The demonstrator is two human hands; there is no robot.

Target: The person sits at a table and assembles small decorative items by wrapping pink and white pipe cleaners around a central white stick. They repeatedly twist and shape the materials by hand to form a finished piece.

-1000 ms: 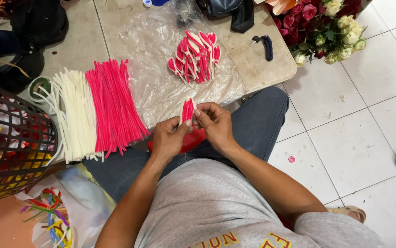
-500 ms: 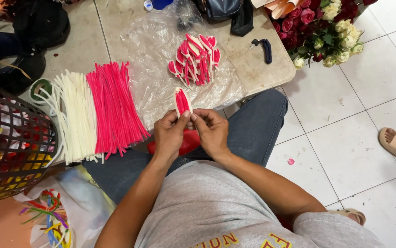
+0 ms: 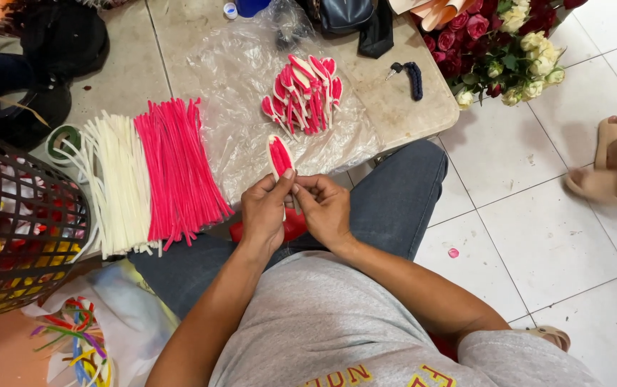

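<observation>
Petal [image 3: 280, 155], pink with white rim, stands upright above both hands, long axis pointing away from the body. Left hand [image 3: 264, 212] pinches its base; right hand [image 3: 328, 209] grips the stem just beside, over the lap.

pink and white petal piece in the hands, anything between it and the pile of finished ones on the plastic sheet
Nothing visible. Both hands hold the petal piece upright just short of the pile; only bare plastic sheet lies between them.
</observation>
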